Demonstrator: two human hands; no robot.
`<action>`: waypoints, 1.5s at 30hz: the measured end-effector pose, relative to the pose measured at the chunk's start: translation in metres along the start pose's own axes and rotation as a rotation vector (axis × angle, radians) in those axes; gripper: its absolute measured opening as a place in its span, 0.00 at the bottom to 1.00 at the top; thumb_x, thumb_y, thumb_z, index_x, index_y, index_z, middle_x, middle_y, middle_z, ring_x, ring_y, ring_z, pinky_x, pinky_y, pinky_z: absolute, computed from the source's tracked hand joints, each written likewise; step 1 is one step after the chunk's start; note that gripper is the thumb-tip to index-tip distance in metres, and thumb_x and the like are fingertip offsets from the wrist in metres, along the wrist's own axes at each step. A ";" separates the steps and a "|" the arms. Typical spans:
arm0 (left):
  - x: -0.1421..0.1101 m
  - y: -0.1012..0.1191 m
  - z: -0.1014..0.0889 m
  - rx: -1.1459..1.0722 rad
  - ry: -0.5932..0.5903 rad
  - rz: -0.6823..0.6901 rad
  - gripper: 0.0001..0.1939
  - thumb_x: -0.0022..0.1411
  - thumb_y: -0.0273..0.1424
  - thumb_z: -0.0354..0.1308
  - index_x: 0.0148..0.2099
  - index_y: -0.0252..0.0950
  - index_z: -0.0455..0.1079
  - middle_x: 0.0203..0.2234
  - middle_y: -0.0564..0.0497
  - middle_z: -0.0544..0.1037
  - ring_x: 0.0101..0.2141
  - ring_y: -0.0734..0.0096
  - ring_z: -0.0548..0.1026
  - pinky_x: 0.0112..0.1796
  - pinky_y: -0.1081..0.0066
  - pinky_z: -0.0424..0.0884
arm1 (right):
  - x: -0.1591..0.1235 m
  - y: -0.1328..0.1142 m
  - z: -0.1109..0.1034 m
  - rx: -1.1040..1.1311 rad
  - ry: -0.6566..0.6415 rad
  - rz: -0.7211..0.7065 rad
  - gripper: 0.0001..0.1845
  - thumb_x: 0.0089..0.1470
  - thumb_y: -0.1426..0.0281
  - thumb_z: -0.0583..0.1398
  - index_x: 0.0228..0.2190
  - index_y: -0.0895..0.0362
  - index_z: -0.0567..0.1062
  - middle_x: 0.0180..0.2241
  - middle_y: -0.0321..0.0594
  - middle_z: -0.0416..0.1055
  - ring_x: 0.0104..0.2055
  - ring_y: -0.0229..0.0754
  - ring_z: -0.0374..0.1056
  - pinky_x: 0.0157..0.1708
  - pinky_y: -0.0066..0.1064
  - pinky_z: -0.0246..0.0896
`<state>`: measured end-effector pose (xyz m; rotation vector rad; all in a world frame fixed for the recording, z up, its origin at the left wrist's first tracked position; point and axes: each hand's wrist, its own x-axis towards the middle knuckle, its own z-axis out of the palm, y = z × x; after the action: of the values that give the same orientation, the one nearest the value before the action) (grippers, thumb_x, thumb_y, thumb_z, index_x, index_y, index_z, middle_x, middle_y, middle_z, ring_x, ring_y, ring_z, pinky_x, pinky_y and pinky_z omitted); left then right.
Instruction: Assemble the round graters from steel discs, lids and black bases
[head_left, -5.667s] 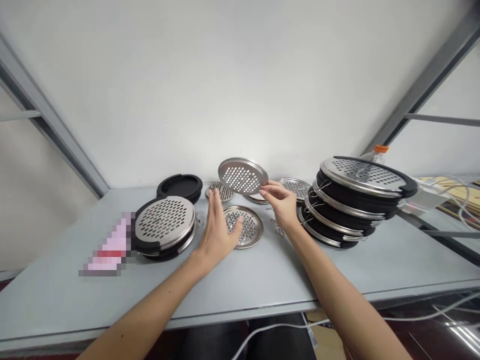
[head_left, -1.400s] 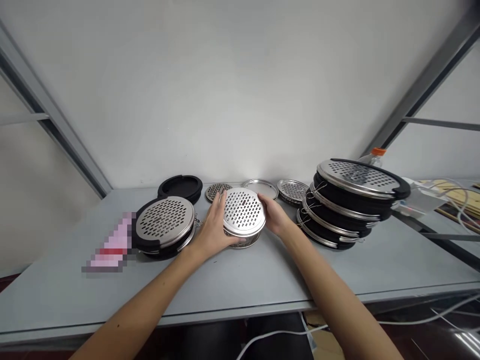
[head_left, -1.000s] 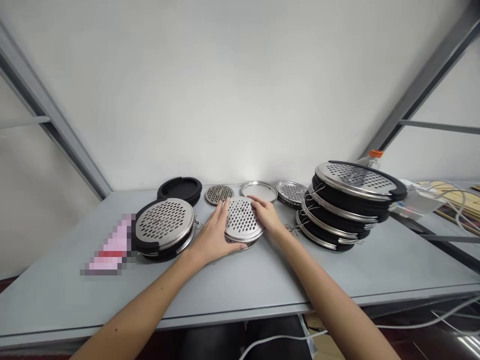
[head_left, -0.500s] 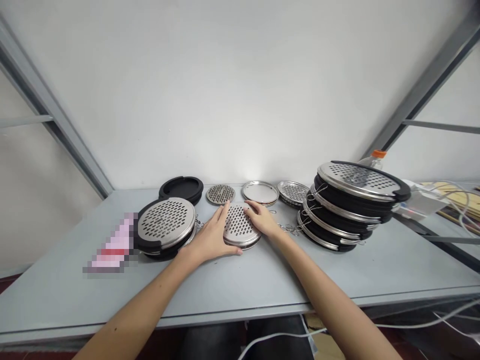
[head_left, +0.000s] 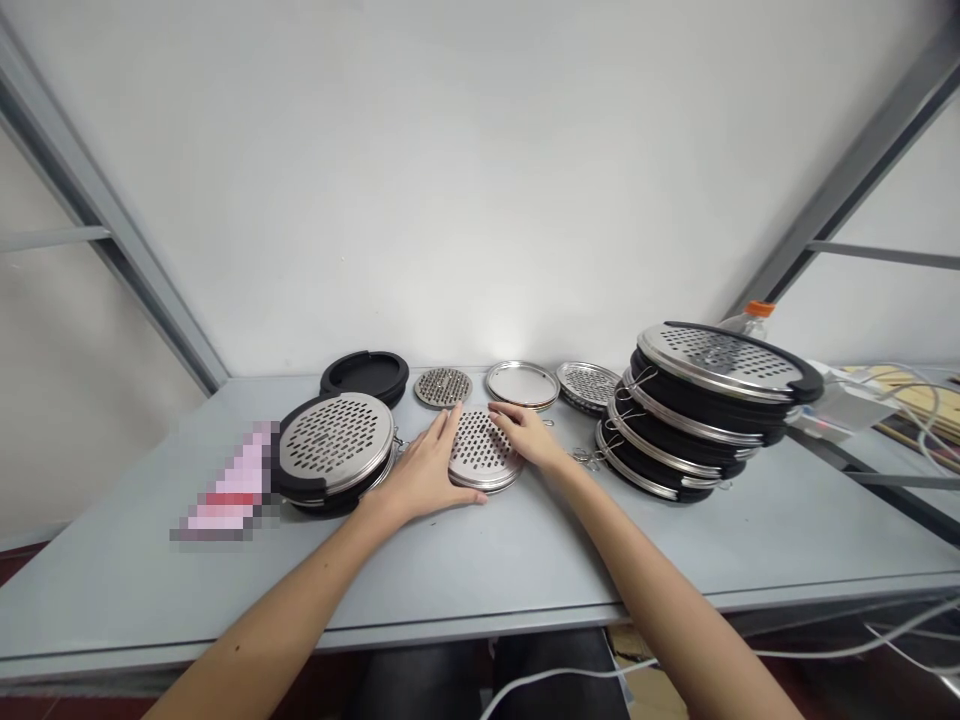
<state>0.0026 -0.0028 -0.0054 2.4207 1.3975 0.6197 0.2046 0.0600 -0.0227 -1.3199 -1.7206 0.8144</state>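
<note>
A round perforated metal plate (head_left: 484,450) with a shiny rim lies flat on the table between my hands. My left hand (head_left: 424,465) is curved around its left side, thumb along the front edge and fingers reaching toward the back. From the right, my right hand (head_left: 525,435) grips the plate's right and far edge, fingertips on its top. Between them they hold the plate; its underside is hidden.
To the left sit perforated discs in black rings (head_left: 337,440). Behind are a black ring tray (head_left: 365,378), a small perforated disc (head_left: 442,387), a plain metal lid (head_left: 523,384) and perforated plates (head_left: 587,383). A tall stack (head_left: 697,420) stands right, beside wire clips (head_left: 589,458).
The plate's top seems to sit slightly closer to the rim beneath it. My right fingers have shifted a little; my left hand stays around the plate.
</note>
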 end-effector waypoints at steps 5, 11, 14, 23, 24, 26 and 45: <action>0.001 0.000 0.000 -0.013 -0.003 -0.028 0.58 0.47 0.47 0.67 0.69 0.40 0.34 0.66 0.36 0.46 0.63 0.42 0.49 0.57 0.48 0.55 | 0.002 0.001 -0.003 0.069 0.001 0.028 0.19 0.52 0.62 0.58 0.44 0.57 0.77 0.49 0.46 0.73 0.54 0.52 0.67 0.57 0.49 0.54; 0.002 0.000 -0.002 -0.024 -0.037 -0.143 0.60 0.45 0.50 0.66 0.69 0.40 0.34 0.66 0.37 0.43 0.63 0.43 0.49 0.57 0.50 0.56 | 0.001 -0.003 -0.006 0.226 0.019 0.133 0.18 0.49 0.62 0.62 0.40 0.58 0.79 0.48 0.46 0.74 0.54 0.52 0.66 0.59 0.44 0.51; 0.002 0.000 -0.003 -0.033 -0.034 -0.171 0.59 0.44 0.50 0.67 0.69 0.41 0.35 0.66 0.38 0.43 0.63 0.42 0.51 0.56 0.50 0.56 | 0.001 -0.003 -0.007 0.375 -0.010 0.187 0.17 0.49 0.60 0.62 0.38 0.58 0.80 0.45 0.45 0.76 0.52 0.51 0.67 0.57 0.41 0.54; 0.001 -0.004 -0.007 -0.060 -0.073 -0.054 0.53 0.49 0.44 0.65 0.69 0.41 0.38 0.66 0.40 0.47 0.63 0.44 0.52 0.57 0.50 0.57 | 0.003 -0.010 -0.011 0.744 0.027 0.492 0.20 0.57 0.59 0.53 0.27 0.58 0.78 0.37 0.48 0.78 0.47 0.49 0.70 0.53 0.39 0.59; 0.001 -0.005 -0.006 -0.061 -0.064 -0.039 0.53 0.49 0.44 0.65 0.69 0.41 0.38 0.65 0.40 0.48 0.63 0.44 0.52 0.57 0.50 0.57 | 0.004 -0.010 -0.010 0.758 0.038 0.486 0.19 0.57 0.60 0.53 0.26 0.58 0.78 0.37 0.48 0.78 0.48 0.48 0.70 0.54 0.38 0.59; 0.001 -0.007 -0.004 -0.054 -0.054 -0.021 0.53 0.49 0.43 0.65 0.69 0.41 0.38 0.66 0.41 0.48 0.63 0.46 0.51 0.57 0.51 0.56 | 0.004 -0.010 -0.010 0.778 0.054 0.464 0.18 0.56 0.62 0.54 0.25 0.58 0.78 0.38 0.47 0.77 0.48 0.47 0.69 0.55 0.36 0.58; -0.001 -0.006 -0.006 0.017 -0.115 -0.038 0.52 0.49 0.46 0.64 0.69 0.38 0.41 0.65 0.39 0.49 0.64 0.46 0.49 0.58 0.51 0.55 | 0.003 -0.006 -0.008 0.734 0.042 0.432 0.13 0.54 0.64 0.57 0.32 0.59 0.78 0.43 0.47 0.76 0.50 0.46 0.69 0.57 0.37 0.57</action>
<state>-0.0052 -0.0009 -0.0032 2.3955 1.4044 0.4532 0.2084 0.0617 -0.0128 -1.1661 -0.9381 1.4737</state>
